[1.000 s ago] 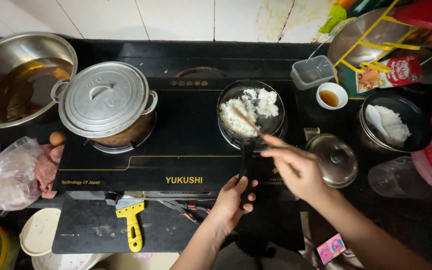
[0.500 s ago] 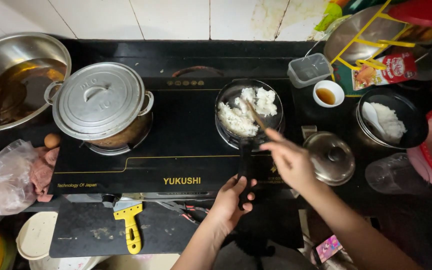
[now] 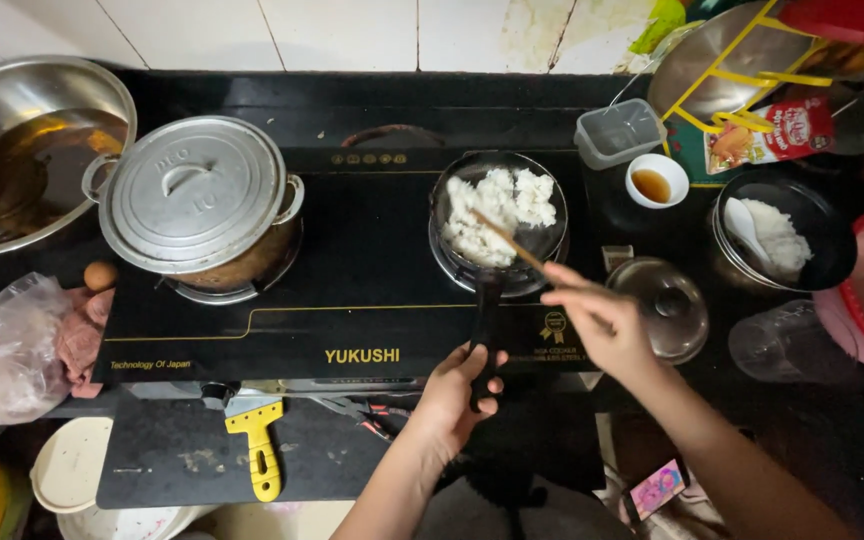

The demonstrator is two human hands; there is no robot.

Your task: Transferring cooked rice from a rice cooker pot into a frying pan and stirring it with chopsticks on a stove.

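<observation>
- Left hand: its grip is clamped on the black handle of the small frying pan. The handle points toward the person, so the pan can be steadied from the near edge, away from the cooking zone.
- Right hand: its fingers are pinched together on a wooden stick utensil. The far tip of the utensil is buried in the white rice. Whether it is one stick or a pair of chopsticks cannot be told.
- Frying pan: it sits on the right zone of the black two-zone cooktop. The rice is heaped in it, mostly toward the far side.
- Covered metal pot: it stands on the left zone with its lid on, well apart from both hands.
- Large steel bowl: it stands at the far left, off the cooktop, with brownish liquid inside.
- Glass lid: it lies flat on the desk just right of the right hand, near the pan.
- Dark bowl: it stands at the right and holds more rice with a white spoon.
- Small white cup: it holds brown liquid and stands between the pan and the dark bowl. A clear plastic container is just behind it.
- Yellow-handled scraper: it lies on the dark mat at the near edge, left of the left hand.
- Plastic bag: it lies at the left edge, with an egg just beyond it.
</observation>
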